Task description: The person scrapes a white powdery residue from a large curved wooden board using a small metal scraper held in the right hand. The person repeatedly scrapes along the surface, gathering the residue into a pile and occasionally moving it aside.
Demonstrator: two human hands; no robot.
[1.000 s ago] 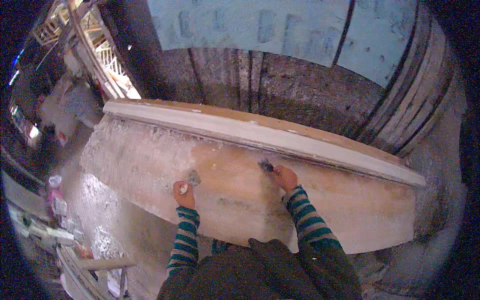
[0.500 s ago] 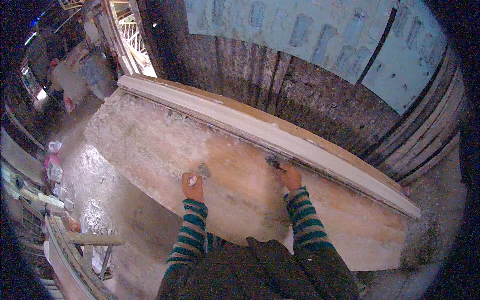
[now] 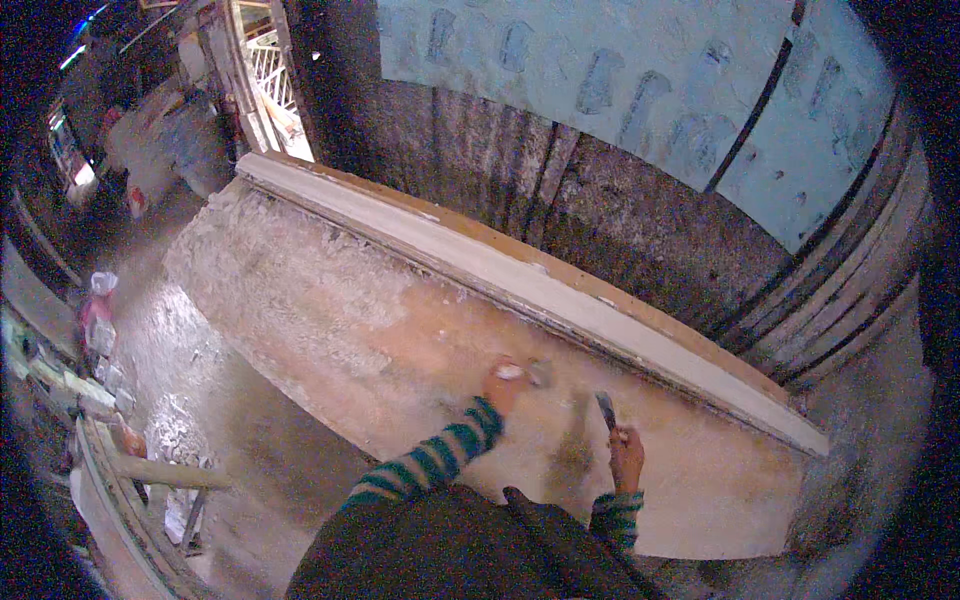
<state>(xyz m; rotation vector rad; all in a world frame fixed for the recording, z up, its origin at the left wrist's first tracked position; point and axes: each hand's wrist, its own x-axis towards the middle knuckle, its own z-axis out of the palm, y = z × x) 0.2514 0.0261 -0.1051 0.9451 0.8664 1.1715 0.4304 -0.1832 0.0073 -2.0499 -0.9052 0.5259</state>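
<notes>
both hands grip tools: left hand (image 3: 503, 385) clamps a small scraper (image 3: 538, 373), right hand (image 3: 627, 458) a putty knife (image 3: 606, 409). far left of the board (image 3: 300, 290) looks coated white; near right looks bare.

Large flat wooden panel (image 3: 400, 330): pale orange-tan, with chalky white-grey patches thickest toward its left end.
Raised long moulding along the panel's far edge (image 3: 520, 275): whitish grey, with an orange-brown strip behind it.
Knitted sleeves (image 3: 440, 462): teal and dark stripes on both arms.
Small scraper blade (image 3: 541, 373) at the left hand (image 3: 503, 384): grey.
Dark-handled tool (image 3: 606, 410) in the right hand (image 3: 627, 455): black-grey.
Board sheets on the wall (image 3: 620, 80): pale blue-green with darker blotches.
Floor (image 3: 190, 400): grey, streaked white.
</notes>
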